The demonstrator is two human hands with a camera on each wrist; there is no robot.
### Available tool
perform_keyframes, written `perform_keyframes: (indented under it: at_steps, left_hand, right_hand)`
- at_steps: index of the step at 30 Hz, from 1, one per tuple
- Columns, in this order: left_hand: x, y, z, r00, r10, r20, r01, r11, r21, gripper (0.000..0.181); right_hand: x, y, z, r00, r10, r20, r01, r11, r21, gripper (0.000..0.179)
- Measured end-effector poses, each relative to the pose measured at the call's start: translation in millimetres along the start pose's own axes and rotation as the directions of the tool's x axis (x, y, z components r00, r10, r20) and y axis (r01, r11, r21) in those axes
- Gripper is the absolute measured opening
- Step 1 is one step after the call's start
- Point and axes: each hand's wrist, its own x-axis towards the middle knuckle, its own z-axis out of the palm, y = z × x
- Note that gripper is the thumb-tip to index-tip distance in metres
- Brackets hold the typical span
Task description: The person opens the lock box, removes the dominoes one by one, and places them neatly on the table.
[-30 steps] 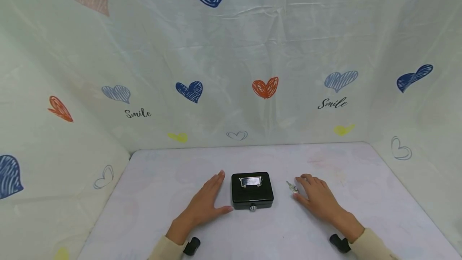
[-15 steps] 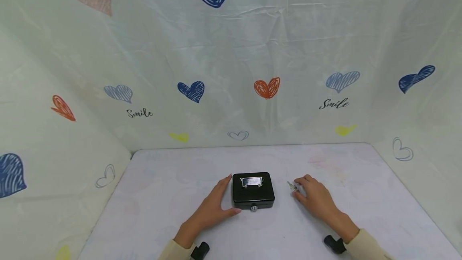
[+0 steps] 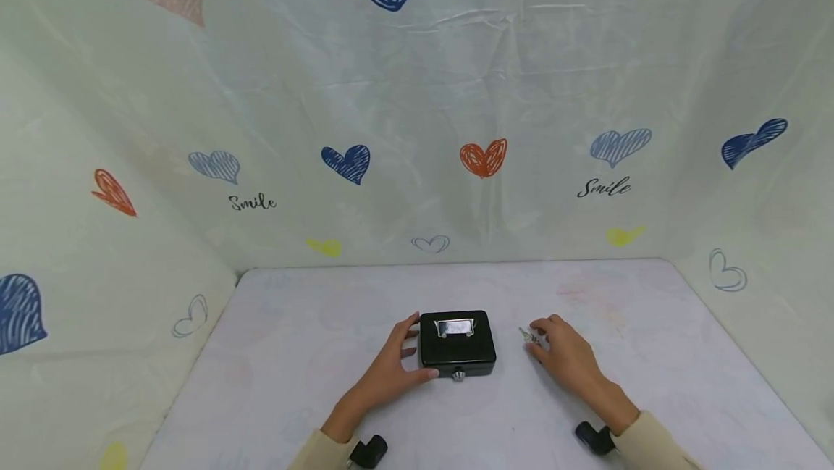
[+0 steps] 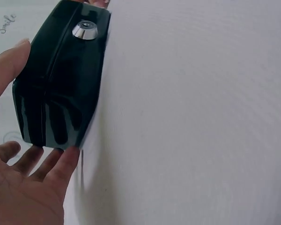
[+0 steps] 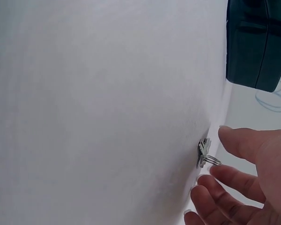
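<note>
A black cash box (image 3: 478,347) with a silver handle plate (image 3: 454,327) on its lid rests on the white table, its round silver lock (image 4: 85,31) at the front. My left hand (image 3: 381,377) is spread at its left end. In the left wrist view those fingertips touch the box's end, while the thumb lies along the lid edge. To the right of the box lies a small bunch of keys (image 5: 203,147) on a ring. Around the keys, thumb and fingers of my right hand (image 3: 570,358) are apart, the index fingertip right at the ring.
Black wrist cameras are worn on the left wrist (image 3: 370,451) and the right wrist (image 3: 594,438). A white curtain (image 3: 417,93) printed with hearts hangs behind the table (image 3: 313,311) and along both sides.
My left hand has moved right to the box, its thumb now at the front left corner. The right hand has shifted slightly left around the keys. The box stays in place.
</note>
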Motion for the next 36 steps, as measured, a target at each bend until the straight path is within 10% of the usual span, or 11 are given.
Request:
perform_keyframes:
  at_steps: [10,20,36]
  left_hand:
    - [-2.8,20.6,-1.4,0.999,-0.035,-0.019,0.031,0.983,-0.183,0.096]
    - [6.1,-9.2,5.6,0.999,-0.035,-0.004,0.032,0.959,-0.283,0.1]
    - [-2.3,14.8,-3.1,0.996,-0.082,0.028,0.086,0.916,-0.392,0.091]
  right_hand:
    - [4.6,-0.8,2.1,0.999,0.04,0.002,-0.04,0.999,0.035,0.034]
    - [5.2,-3.9,0.1,0.997,0.073,0.026,-0.074,0.996,0.052,0.028]
    - [11.7,-10.2,-2.4,0.976,0.182,0.118,-0.196,0.974,0.114,0.017]
